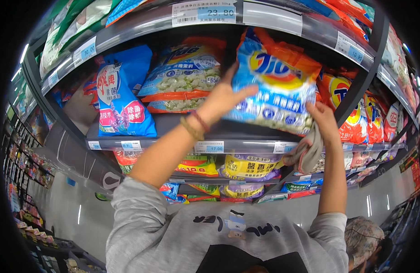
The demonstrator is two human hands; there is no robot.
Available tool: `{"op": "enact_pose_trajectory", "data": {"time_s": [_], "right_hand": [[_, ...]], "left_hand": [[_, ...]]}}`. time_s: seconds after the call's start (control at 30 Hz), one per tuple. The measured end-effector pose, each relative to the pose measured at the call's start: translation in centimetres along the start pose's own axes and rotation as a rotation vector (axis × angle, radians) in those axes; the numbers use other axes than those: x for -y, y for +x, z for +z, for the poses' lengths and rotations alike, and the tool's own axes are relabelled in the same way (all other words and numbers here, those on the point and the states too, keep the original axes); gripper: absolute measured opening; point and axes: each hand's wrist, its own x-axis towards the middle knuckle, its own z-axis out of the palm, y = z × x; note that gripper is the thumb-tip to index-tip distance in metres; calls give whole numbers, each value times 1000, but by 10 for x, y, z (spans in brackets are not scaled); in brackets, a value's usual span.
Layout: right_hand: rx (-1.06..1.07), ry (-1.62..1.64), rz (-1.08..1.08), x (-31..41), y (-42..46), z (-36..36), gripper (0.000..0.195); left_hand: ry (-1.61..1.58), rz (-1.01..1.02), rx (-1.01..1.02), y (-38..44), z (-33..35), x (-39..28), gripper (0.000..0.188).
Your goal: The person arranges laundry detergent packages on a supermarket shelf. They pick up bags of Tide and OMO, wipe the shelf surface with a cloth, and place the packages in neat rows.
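A blue and orange Tide laundry powder bag (pixel 275 95) is held tilted at the front of a dark store shelf (pixel 172 124). My left hand (pixel 227 94) grips its left side, the thumb lying across the front. At the bag's lower right edge, my right hand (pixel 322 119) pinches the plastic. A grey cloth (pixel 305 152) hangs from that same hand, over the shelf's price rail. To the left, another Tide bag (pixel 186 75) leans back on the shelf. Beside it stands a blue washing powder bag (pixel 126 95) with a purple flower print.
Orange Tide bags (pixel 353 105) sit beyond a dark upright post (pixel 363 71) at the right. An upper shelf rail (pixel 271 15) with price tags runs above the bags. Yellow and purple packs (pixel 251 167) fill lower shelves. A person (pixel 363 239) is behind at the lower right.
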Motion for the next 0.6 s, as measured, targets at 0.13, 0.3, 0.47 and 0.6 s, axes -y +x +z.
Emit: {"op": "enact_pose_trajectory", "data": {"time_s": [0.13, 0.3, 0.47, 0.6], "right_hand": [[12, 225, 173, 74, 23, 9, 48], [170, -127, 194, 77, 17, 15, 53], [246, 40, 236, 87, 14, 21, 52], [207, -73, 35, 91, 41, 23, 45]], "left_hand": [[122, -236, 50, 52, -32, -54, 50], [241, -233, 146, 40, -46, -18, 60], [-4, -426, 189, 18, -44, -32, 76], [507, -289, 121, 43, -62, -53, 55]]}}
